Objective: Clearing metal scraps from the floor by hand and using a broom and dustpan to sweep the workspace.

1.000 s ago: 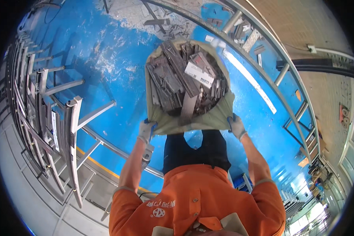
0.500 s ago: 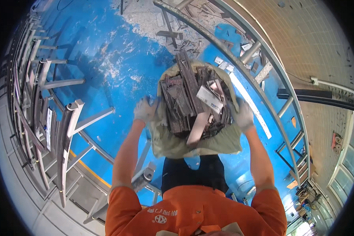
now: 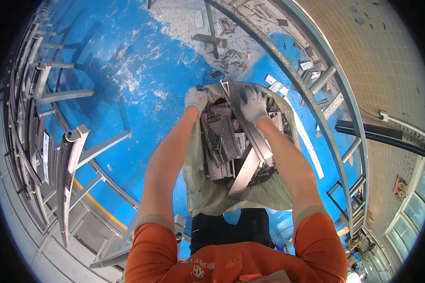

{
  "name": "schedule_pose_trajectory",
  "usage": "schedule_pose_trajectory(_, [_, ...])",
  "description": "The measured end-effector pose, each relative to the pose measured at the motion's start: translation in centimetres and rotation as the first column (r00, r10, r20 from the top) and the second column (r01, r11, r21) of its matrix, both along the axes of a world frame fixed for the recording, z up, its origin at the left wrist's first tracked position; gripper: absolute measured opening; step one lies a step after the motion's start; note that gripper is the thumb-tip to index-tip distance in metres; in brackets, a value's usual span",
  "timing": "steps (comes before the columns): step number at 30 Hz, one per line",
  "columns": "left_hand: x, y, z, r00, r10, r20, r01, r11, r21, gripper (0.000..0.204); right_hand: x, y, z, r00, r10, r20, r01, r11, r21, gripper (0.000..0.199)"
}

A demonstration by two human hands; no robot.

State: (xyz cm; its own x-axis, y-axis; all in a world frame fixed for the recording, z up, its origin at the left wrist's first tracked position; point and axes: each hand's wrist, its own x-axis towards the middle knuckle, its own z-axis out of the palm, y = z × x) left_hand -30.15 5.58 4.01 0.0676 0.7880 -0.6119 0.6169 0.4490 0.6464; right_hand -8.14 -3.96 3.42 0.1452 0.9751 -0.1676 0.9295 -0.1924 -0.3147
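Observation:
In front of me stands a pale green woven sack [image 3: 212,200], its mouth wide and full of cut scrap. A long dark metal profile [image 3: 239,118] lies slanting over the pile, one end past the far rim. Below it rests a lighter flat strip [image 3: 244,177], among several dark offcuts [image 3: 220,137]. My gloved left hand [image 3: 196,98] is closed on the sack's far left rim. My gloved right hand [image 3: 254,104] lies over the scrap near the far rim, fingers stretched out and apart, beside the long profile; what its fingertips touch is hard to see.
Metal racks holding long profiles [image 3: 71,155] line the left. A grey metal frame [image 3: 288,66] curves past on the right, with a white strip [image 3: 311,148] on the blue floor [image 3: 123,94] beside it. Shavings and offcuts [image 3: 217,40] litter the floor ahead.
Both hands have gone from the sack's sides to its far part. The long profile has swung across the pile, its near end now further right. The white-labelled piece is mostly covered.

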Motion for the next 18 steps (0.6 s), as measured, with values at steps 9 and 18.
schedule_pose_trajectory(9, [1.0, -2.4, 3.9, 0.951, -0.179, 0.251, 0.088, 0.938, 0.334, 0.024, 1.7, -9.2, 4.3, 0.983, 0.167, 0.078, -0.147, 0.967, -0.209, 0.034])
schedule_pose_trajectory(18, [-0.1, -9.6, 5.1, 0.911, -0.302, -0.281, 0.403, 0.794, 0.455, 0.03, 8.8, 0.3, 4.2, 0.913, -0.363, 0.189, 0.409, 0.823, -0.395, 0.064])
